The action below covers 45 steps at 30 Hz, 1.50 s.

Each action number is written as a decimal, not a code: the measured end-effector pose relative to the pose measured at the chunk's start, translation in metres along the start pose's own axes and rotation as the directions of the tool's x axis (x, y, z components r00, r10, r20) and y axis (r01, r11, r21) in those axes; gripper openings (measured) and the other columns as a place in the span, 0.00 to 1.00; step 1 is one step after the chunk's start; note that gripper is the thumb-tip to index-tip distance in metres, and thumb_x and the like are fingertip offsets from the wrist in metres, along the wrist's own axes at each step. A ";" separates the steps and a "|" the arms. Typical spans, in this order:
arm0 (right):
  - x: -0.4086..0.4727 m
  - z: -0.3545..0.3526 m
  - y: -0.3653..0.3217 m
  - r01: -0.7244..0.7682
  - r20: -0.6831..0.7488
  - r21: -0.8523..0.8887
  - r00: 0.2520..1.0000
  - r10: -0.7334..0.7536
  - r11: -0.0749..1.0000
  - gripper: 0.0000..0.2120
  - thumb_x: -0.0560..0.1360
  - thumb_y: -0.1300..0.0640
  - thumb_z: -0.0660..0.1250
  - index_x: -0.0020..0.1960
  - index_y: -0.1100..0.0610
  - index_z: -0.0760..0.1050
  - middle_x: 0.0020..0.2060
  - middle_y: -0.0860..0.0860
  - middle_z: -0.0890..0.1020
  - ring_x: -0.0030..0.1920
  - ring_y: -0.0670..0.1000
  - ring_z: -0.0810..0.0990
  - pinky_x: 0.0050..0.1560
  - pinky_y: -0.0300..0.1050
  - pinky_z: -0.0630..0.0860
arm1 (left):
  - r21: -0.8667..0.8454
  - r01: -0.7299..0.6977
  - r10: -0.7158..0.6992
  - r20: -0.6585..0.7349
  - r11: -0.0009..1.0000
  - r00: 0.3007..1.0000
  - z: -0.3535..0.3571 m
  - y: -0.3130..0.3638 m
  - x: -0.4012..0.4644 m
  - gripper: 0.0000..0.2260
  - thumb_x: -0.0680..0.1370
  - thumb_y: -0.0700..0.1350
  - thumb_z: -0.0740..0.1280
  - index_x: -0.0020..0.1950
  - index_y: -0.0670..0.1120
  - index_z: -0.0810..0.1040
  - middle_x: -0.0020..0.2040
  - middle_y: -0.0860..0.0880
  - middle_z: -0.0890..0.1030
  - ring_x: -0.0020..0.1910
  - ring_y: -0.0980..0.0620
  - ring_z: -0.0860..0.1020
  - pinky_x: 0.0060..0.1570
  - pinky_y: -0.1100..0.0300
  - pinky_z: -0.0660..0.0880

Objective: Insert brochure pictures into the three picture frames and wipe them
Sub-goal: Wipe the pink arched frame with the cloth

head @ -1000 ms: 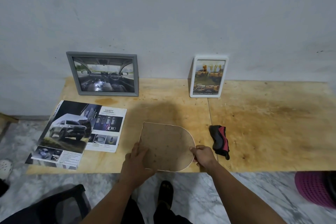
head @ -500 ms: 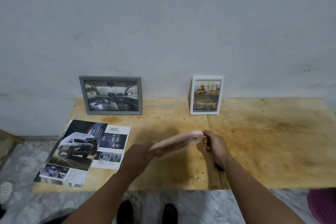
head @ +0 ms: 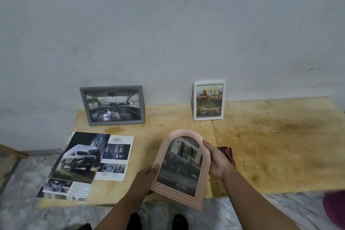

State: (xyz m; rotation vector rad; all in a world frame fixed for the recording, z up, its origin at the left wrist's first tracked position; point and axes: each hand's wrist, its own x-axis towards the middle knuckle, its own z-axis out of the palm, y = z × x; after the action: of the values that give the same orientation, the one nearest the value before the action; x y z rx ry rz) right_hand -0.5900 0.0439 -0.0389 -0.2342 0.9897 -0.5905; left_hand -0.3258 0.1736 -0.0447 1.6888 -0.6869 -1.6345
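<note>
Both hands — left hand (head: 144, 179), right hand (head: 217, 160) — clamped on arched pink frame (head: 180, 169) edges; could slip, drop onto table (head: 270, 145) — glass cracked.

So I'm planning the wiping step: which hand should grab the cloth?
Probably the right hand: the red-black cloth lies just behind it, while the left hand grips the arched pink frame on the far side.

The arched frame (head: 180, 169) is pale pink with a dark picture. At ten o'clock from it stands a grey frame (head: 112, 105); at one o'clock, a white frame (head: 208, 100). The tabletop (head: 270, 145) is yellowish wood with brown stains. The cloth (head: 228, 153) is red and black; the floor (head: 20, 183) is grey-veined marble.
</note>
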 end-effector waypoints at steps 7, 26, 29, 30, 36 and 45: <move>0.010 -0.001 0.012 -0.002 -0.303 -0.189 0.951 -0.056 0.982 0.20 0.79 0.47 0.70 0.59 0.63 0.83 0.54 0.63 0.85 0.57 0.67 0.83 0.60 0.69 0.78 | -0.218 0.070 -0.072 -0.003 0.973 0.997 0.011 -0.003 0.002 0.10 0.84 0.43 0.64 0.62 0.44 0.82 0.56 0.37 0.85 0.48 0.40 0.84 0.42 0.52 0.80; 0.022 -0.110 0.013 -0.112 -0.491 -0.679 0.804 -0.336 0.725 0.23 0.71 0.62 0.77 0.62 0.65 0.73 0.48 0.60 0.84 0.40 0.56 0.85 0.33 0.47 0.82 | 0.264 0.112 -0.015 -0.345 0.958 0.939 0.019 -0.023 0.040 0.14 0.79 0.39 0.68 0.64 0.48 0.80 0.53 0.47 0.83 0.48 0.47 0.80 0.46 0.58 0.71; 0.007 -0.098 0.005 -0.022 -0.437 -0.343 0.889 -0.139 0.939 0.12 0.76 0.69 0.66 0.58 0.70 0.72 0.43 0.65 0.79 0.32 0.59 0.76 0.24 0.45 0.70 | 0.323 0.066 0.051 -0.340 0.944 0.939 0.018 -0.009 0.030 0.14 0.79 0.36 0.68 0.59 0.52 0.73 0.44 0.57 0.78 0.43 0.57 0.77 0.47 0.61 0.67; 0.002 -0.097 0.003 -0.022 -0.408 -0.228 0.910 -0.075 0.973 0.09 0.77 0.68 0.64 0.57 0.69 0.71 0.42 0.65 0.78 0.32 0.59 0.75 0.24 0.45 0.71 | 0.358 0.055 0.070 -0.327 0.932 0.942 0.017 -0.006 0.028 0.16 0.79 0.35 0.68 0.61 0.52 0.72 0.44 0.59 0.76 0.42 0.57 0.76 0.49 0.62 0.66; -0.003 -0.069 0.017 -0.070 -0.338 0.049 0.937 0.083 0.996 0.11 0.77 0.69 0.62 0.59 0.64 0.71 0.48 0.63 0.78 0.39 0.58 0.79 0.30 0.46 0.80 | 0.327 0.106 -0.011 -0.281 0.939 0.960 -0.009 -0.034 0.026 0.29 0.73 0.50 0.73 0.73 0.46 0.74 0.67 0.44 0.80 0.56 0.42 0.83 0.61 0.41 0.80; 0.017 -0.003 0.077 -0.116 -0.226 -0.057 0.969 0.101 0.992 0.18 0.78 0.52 0.69 0.65 0.60 0.77 0.41 0.58 0.79 0.32 0.53 0.75 0.24 0.44 0.71 | 0.583 0.089 0.065 -0.239 0.808 0.969 -0.015 -0.050 0.004 0.29 0.76 0.47 0.75 0.76 0.47 0.71 0.72 0.46 0.75 0.69 0.47 0.75 0.68 0.60 0.69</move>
State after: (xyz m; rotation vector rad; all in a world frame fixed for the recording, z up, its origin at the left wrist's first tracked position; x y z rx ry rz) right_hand -0.5581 0.0973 -0.0870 -0.1766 1.2337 -0.4892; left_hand -0.3147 0.2039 -0.0861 2.2916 -1.1409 -1.2399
